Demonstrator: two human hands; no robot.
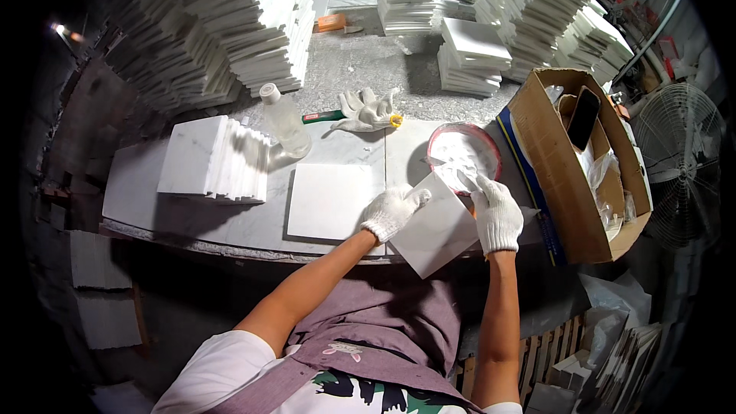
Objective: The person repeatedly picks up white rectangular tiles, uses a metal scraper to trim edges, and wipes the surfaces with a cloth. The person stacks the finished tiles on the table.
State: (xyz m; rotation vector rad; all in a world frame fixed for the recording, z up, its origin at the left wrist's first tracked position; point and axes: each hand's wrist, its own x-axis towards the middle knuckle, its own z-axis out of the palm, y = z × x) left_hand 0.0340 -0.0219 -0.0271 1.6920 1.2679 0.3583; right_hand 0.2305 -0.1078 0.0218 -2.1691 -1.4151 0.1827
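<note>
Tile in hand: white square marble tile (437,234), tilted, held at the near edge of the tabletop (138,184), its near corner hanging past that edge over the person's lap.
Left hand: left hand (392,211) in a white knit glove, fingers curled over the tile's left upper edge, gripping it.
Right hand: right hand (497,215) in a white knit glove, closed on the tile's right upper corner; the fingertips seem to pinch something small and pale there, too blurred to tell what.
Bowl: red-rimmed round bowl (464,155) with white matter inside, just behind the held tile, touching or nearly touching its far corner.
Flat tile: second white square tile (331,201) lying flat on the tabletop, just left of the held tile.
Bottle: clear plastic bottle (284,121) with a white cap, upright, behind and left of the held tile.
Leaning tiles: row of white tiles (218,159) standing on edge, well left of the held tile.
Spare gloves: pair of white gloves (368,110) lying behind the held tile, beyond the bowl.
Box: open cardboard box (563,184) right of the held tile, a dark phone (583,117) propped inside.
Fan: wire-guarded fan (678,161) far right of the held tile, past the box.
Stacks: tall stacks of white tiles (253,23) well behind the held tile.
</note>
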